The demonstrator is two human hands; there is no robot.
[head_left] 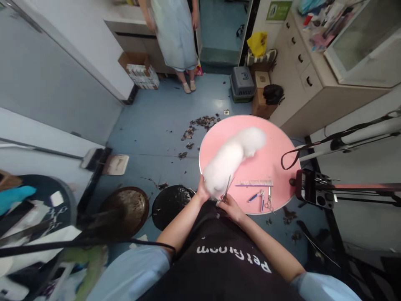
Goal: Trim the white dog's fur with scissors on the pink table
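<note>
My left grip (203,191) touches the dog (225,161) by the surface's (278,144) near edge, closure unclear. My right grip (232,207) pinches scissors (226,191), best angled off skin.

Single head cam, looks fwd + steeply down, wide. Wearer's apron (216,267) v. close, btm ctr; white animal (227,159) seen from above, ctr-rt; co-worker (175,37) farther, top.
</note>
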